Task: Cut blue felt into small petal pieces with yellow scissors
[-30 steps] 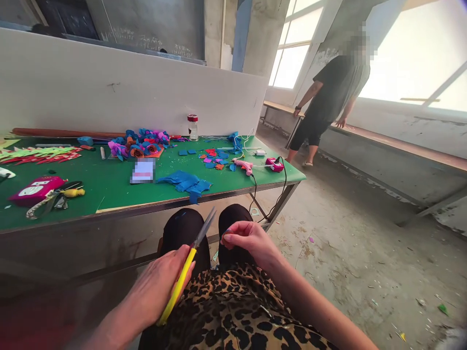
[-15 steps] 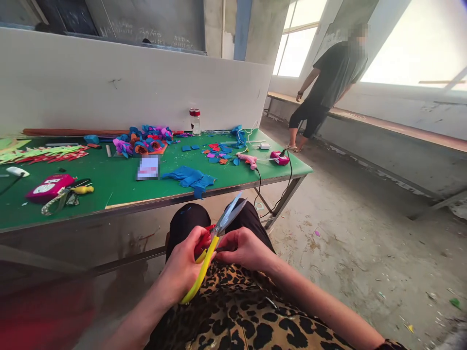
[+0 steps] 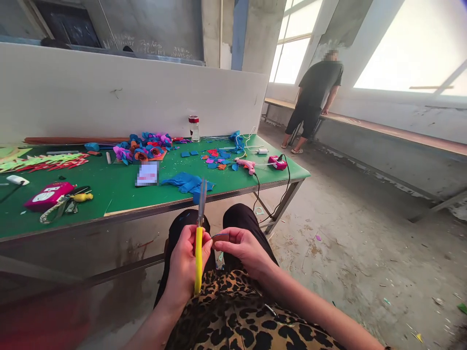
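Observation:
My left hand (image 3: 184, 262) is closed around a pair of scissors (image 3: 198, 253) with yellow handles, the blades together and pointing up towards the table. Its thumb and fingertips also meet the near end of a small brownish piece (image 3: 220, 237) with a thin blue edge, perhaps paper. Over my lap, my right hand (image 3: 246, 250) pinches the other end of that piece between thumb and fingers. Beyond the blade tips, crumpled blue crepe paper (image 3: 186, 182) lies at the table's front edge.
On the green table (image 3: 120, 197) are paper flowers (image 3: 146, 148), small coloured squares (image 3: 219, 158), a pink glue gun (image 3: 246, 165) with cords, a lidded jar (image 3: 194, 129) and a magenta box (image 3: 51, 195). A person (image 3: 315, 97) leans on a bench at the back right.
The scissors have swung from leaning right to nearly upright, and their blades have closed. The small piece now shows between my hands. The person behind has moved left and bent over the bench.

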Tool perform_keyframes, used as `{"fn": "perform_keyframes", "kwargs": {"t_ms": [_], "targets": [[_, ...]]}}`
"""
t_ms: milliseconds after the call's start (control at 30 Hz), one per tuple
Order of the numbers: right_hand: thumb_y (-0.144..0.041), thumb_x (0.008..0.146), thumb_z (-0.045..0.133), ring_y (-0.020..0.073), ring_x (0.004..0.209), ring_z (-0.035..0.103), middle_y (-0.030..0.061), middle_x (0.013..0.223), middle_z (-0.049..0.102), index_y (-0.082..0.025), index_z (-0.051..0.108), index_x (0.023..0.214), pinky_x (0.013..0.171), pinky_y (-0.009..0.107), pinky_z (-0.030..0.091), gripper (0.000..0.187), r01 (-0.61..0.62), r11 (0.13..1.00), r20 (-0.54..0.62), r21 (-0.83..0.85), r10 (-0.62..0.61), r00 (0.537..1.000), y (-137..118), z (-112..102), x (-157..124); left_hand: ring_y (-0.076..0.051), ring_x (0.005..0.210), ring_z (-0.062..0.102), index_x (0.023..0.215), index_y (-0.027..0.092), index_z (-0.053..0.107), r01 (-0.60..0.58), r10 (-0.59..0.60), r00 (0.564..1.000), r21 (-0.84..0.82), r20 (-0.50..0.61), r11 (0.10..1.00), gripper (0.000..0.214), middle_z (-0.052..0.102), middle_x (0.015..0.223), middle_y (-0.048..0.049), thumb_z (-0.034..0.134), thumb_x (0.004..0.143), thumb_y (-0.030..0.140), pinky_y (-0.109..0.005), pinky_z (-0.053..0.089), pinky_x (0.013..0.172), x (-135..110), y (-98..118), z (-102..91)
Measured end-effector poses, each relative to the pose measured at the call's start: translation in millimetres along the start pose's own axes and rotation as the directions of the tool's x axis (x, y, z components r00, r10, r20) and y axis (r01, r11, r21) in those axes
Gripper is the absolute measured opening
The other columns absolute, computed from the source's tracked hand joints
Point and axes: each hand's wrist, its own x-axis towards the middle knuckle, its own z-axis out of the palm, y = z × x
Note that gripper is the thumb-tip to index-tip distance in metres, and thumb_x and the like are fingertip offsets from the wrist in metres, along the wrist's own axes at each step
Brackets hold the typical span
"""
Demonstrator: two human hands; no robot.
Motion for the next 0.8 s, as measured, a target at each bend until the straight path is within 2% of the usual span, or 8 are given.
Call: {"fn": "perform_keyframes", "kwargs": {"t_ms": [100,167,267,333,433,567,667,800], "targets": [[-0.037,0.065,0.083,0.0137,0.072,0.060,0.0014,0.077,0.072,-0.017,0.076,0.080,0.075,0.027,0.044,0.025,0.051,0.998,-0.047,0.043,-0.049,0.998,1,4,0,-0.015,0.075,0.063,0.097,0.022,0.050,-0.022,0.023,0.996,0.010,-0.083,1.000,0.027,0.061,0.084,0.0016,0.064,0.078,0.037,-0.028,0.053,0.073,0,3,6.3],[-0.035,0.066,0.083,0.0136,0.071,0.059,0.0015,0.076,0.072,-0.017,0.077,0.078,0.075,0.028,0.044,0.023,0.068,0.997,-0.067,0.047,-0.065,0.996,0,5,0,-0.015,0.075,0.064,0.099,0.022,0.050,-0.044,0.046,0.996,0.034,-0.074,0.998,0.026,0.062,0.086,0.0005,0.060,0.082,0.039,-0.029,0.053,0.072,0,5,5.4],[-0.033,0.065,0.084,0.0141,0.072,0.060,0.0011,0.075,0.072,-0.018,0.076,0.077,0.077,0.029,0.045,0.020,0.083,0.994,-0.113,0.074,-0.074,0.991,-3,0,1,-0.018,0.079,0.065,0.096,0.022,0.052,-0.170,0.154,0.985,0.247,0.084,0.954,0.017,0.064,0.090,-0.0024,0.049,0.089,0.038,-0.030,0.051,0.073,-2,3,-6.1],[-0.032,0.065,0.084,0.0143,0.073,0.060,0.0005,0.075,0.071,-0.019,0.076,0.076,0.079,0.029,0.045,0.018,0.110,0.990,-0.151,0.092,-0.095,0.984,-7,-5,2,-0.019,0.079,0.064,0.090,0.022,0.052,-0.277,0.189,0.954,0.438,0.234,0.855,0.015,0.064,0.088,-0.0038,0.043,0.092,0.034,-0.032,0.049,0.071,-4,1,-17.9],[-0.031,0.068,0.082,0.0148,0.076,0.061,0.0010,0.078,0.072,-0.020,0.075,0.076,0.082,0.030,0.044,0.016,0.169,0.982,-0.178,0.080,-0.152,0.972,-12,-13,3,-0.022,0.075,0.063,0.091,0.022,0.052,-0.360,0.126,0.915,0.635,0.383,0.683,0.014,0.064,0.085,-0.0050,0.040,0.093,0.029,-0.035,0.045,0.069,-11,-3,-33.5],[-0.030,0.072,0.080,0.0169,0.083,0.062,0.0026,0.084,0.073,-0.020,0.075,0.080,0.088,0.032,0.043,0.013,0.221,0.973,-0.152,0.062,-0.210,0.966,-16,-19,3,-0.027,0.080,0.066,0.106,0.020,0.055,-0.413,-0.004,0.877,0.759,0.480,0.504,0.022,0.068,0.086,-0.0077,0.038,0.093,0.022,-0.039,0.044,0.074,-19,2,-41.6],[-0.029,0.074,0.079,0.0171,0.085,0.063,0.0026,0.086,0.074,-0.021,0.075,0.081,0.089,0.031,0.043,0.012,0.236,0.970,-0.138,0.058,-0.227,0.964,-17,-20,3,-0.029,0.086,0.067,0.113,0.017,0.056,-0.429,-0.081,0.853,0.782,0.515,0.452,0.028,0.070,0.093,-0.0123,0.036,0.093,0.019,-0.041,0.045,0.077,-20,14,-41.1],[-0.030,0.073,0.079,0.0163,0.081,0.061,0.0014,0.083,0.073,-0.021,0.074,0.080,0.086,0.030,0.043,0.012,0.228,0.973,-0.126,0.036,-0.222,0.967,-17,-18,1,-0.030,0.089,0.067,0.120,0.013,0.055,-0.415,-0.153,0.838,0.793,0.524,0.447,0.036,0.071,0.095,-0.0149,0.031,0.093,0.015,-0.041,0.046,0.077,-18,32,-38.3]]}}
